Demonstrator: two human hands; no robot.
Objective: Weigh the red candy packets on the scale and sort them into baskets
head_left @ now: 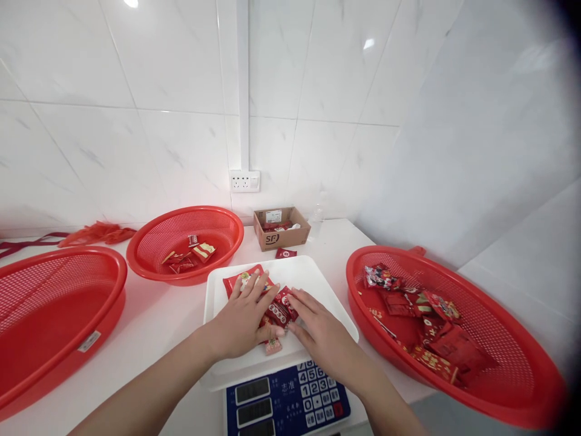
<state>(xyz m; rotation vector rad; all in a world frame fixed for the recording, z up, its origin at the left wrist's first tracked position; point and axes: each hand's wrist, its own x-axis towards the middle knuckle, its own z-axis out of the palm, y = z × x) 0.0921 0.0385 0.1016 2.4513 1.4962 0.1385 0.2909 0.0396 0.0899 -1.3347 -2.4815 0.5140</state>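
Several red snack packets [278,313] lie in a loose pile on the white tray [324,280] of a digital scale [290,396]. My left hand [242,321] rests over the left side of the pile, its fingers spread across a larger red packet [232,283]. From the right, my right hand [324,333] touches the pile's edge with fingers stretched out. A small pinkish packet [273,346] shows below my left thumb. Both hands cover part of the pile. The scale's blue panel has keys on the right and dark displays on the left.
On the right stands a red basket [512,321] holding several packets. Behind left, another red basket [149,242] contains a few packets; a third basket [102,275] is at far left. A cardboard box [284,237] and a loose red packet [285,253] are behind the scale.
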